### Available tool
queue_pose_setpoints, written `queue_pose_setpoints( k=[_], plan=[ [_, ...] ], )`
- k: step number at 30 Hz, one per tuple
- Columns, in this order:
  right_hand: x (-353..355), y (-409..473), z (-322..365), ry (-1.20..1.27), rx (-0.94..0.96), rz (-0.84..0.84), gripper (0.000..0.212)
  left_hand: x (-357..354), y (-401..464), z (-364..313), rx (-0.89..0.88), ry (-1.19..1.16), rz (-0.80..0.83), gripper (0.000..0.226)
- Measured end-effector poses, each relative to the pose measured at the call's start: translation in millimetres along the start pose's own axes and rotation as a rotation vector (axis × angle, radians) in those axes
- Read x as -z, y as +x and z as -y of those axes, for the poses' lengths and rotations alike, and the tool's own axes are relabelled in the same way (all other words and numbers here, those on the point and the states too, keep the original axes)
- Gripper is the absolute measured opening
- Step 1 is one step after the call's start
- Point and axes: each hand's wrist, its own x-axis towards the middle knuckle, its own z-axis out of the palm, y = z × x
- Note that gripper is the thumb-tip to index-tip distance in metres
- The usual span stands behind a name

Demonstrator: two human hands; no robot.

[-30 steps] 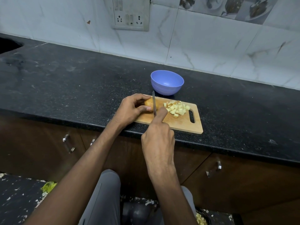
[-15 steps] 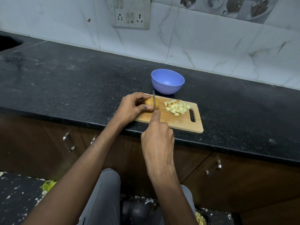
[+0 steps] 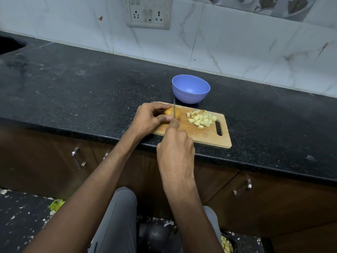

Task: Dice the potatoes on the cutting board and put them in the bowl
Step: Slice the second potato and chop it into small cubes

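At board's 9 o'clock end, left hand (image 3: 147,118) grips potato (image 3: 170,112); right hand (image 3: 175,148), fingers wrapped on knife (image 3: 174,110). Advice: keep left fingertips tucked, slice straight down.

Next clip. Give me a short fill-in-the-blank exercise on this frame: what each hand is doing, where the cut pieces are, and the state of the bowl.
1. The left hand steadies the unpeeled brown potato on the wooden ____.
2. The right hand grips a knife whose blade rests on the ____.
3. The pale diced potato cubes lie on the board between the potato and the board's ____ slot.
4. The round blue plastic bowl beyond the board is ____.

Missing words: cutting board; potato; handle; empty
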Motion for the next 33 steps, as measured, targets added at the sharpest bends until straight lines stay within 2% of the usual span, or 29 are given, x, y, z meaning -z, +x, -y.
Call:
queue_pose_setpoints(
  k=[4, 13, 18, 25, 30, 33],
  plan=[
    [9, 1, -5, -0.054, 0.020, -0.006, 0.051, -2, -2, -3, 0.019, -0.018, -0.028, 0.043],
    [-2, 21, 4, -0.126, 0.012, -0.024, 0.044, -1, -5, -4, 0.010, 0.035, -0.055, 0.043],
    [-6, 16, 1, -0.149, 0.016, -0.018, 0.051, 0, -5, -5, 0.034, 0.003, -0.055, 0.044],
    [3, 19, -3, -0.090, 0.054, 0.037, 0.053, 0, -4, -5, 0.036, 0.007, -0.062, 0.043],
    [15, 19, -16, -0.040, 0.014, 0.026, 0.047, -3, -3, -7, 0.013, 0.027, -0.072, 0.032],
    [12, 18, -21, 0.049, -0.026, 0.017, 0.034, -4, -3, -6, 0.023, -0.038, 0.018, 0.051]
  ],
)
